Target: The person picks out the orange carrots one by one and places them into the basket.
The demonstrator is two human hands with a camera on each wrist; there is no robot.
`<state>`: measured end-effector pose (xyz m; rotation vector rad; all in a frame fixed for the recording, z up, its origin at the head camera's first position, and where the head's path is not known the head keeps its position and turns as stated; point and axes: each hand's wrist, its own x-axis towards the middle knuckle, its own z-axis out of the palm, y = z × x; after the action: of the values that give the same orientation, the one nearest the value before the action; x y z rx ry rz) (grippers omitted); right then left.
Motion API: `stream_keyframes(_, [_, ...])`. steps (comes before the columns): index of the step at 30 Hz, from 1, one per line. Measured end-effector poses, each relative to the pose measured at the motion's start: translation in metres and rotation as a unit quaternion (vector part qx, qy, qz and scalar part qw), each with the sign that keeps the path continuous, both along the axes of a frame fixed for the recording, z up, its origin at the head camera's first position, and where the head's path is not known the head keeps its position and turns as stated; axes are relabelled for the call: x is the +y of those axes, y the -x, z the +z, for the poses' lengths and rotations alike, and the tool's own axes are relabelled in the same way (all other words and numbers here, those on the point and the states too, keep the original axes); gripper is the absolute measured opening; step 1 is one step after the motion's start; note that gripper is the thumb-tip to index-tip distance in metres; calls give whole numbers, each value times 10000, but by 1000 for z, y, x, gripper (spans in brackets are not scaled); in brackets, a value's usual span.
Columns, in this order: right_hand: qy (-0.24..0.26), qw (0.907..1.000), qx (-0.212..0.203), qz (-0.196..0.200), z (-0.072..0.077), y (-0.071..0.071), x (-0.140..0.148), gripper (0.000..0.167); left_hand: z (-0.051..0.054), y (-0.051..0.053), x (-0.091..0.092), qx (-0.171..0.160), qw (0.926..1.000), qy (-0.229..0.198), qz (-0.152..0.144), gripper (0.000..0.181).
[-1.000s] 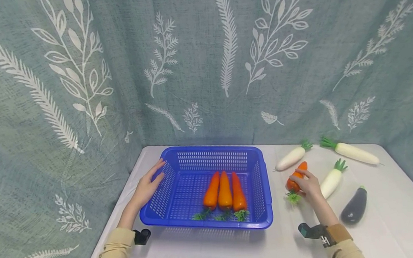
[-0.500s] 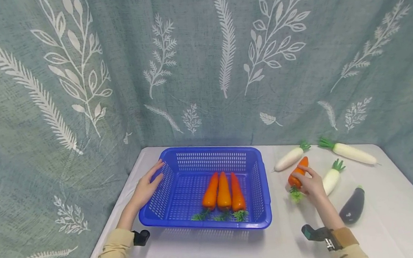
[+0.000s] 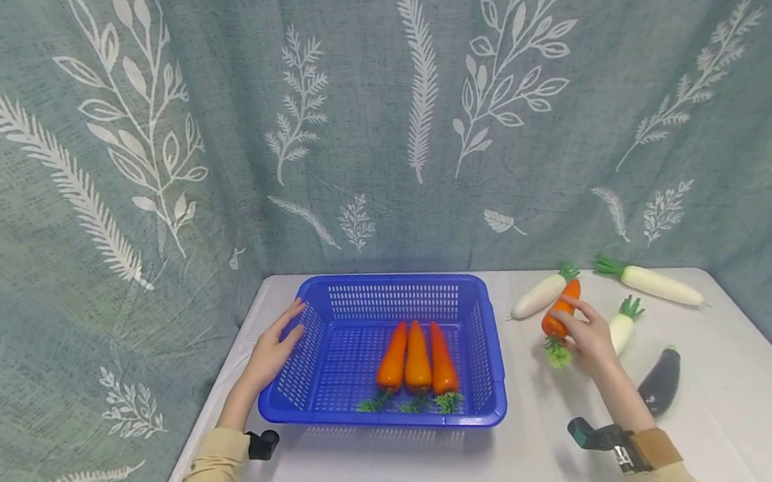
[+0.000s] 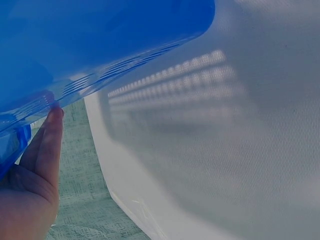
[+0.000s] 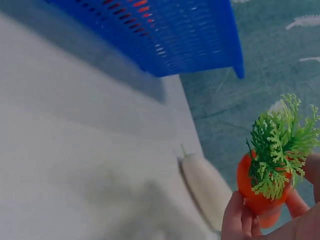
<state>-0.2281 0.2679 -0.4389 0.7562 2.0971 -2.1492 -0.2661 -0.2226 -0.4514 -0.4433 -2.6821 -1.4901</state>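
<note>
My right hand [image 3: 588, 333] pinches an orange toy carrot [image 3: 563, 308] between thumb and fingers. The carrot points up and away, its green leafy top hanging toward me; in the right wrist view the leaves [image 5: 282, 150] cover part of it, and it is raised off the table. At the left side of a blue perforated basket [image 3: 388, 422], my left hand [image 3: 275, 355] rests with its fingers extended against the rim. Left wrist view: a fingertip [image 4: 56, 114] touches the basket's outer wall. Inside the basket, three carrots [image 3: 417, 361] lie side by side, leaves toward me.
White radishes lie at the right: one [image 3: 539, 296] behind the held carrot, one [image 3: 662, 286] at the back right, one [image 3: 621, 331] partly hidden by my right hand. A dark eggplant [image 3: 662, 381] lies nearer. A patterned green curtain [image 3: 375, 119] hangs behind the white table [image 3: 393, 478].
My right hand has lifted the carrot off the table, moving slightly up and to the right. The left hand and the basket stay in place.
</note>
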Motion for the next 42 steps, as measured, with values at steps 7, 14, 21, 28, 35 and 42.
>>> stream_keyframes(7, [104,9999,89,-92,9,-4,-2,62,0,-1,-1,-21,10000,8,15,44])
stream_keyframes(14, [17,9998,124,-151,11,-5,-4,62,0,-1,-1,-14,10000,38,7,45])
stream_keyframes(21, [49,9998,134,-133,10,-8,-9,61,-1,0,-1,-28,10000,53,22,45])
stream_keyframes(28, [63,9998,196,-73,11,-9,-18,59,-1,-1,-1,-11,10000,-77,-29,45])
stream_keyframes(35, [-73,9989,458,12,13,-12,-29,57,-1,-1,-1,-37,10000,-77,-24,45])
stream_keyframes(42, [93,9977,673,81,19,-15,-43,53,-1,-1,-1,-37,10000,-35,-4,44])
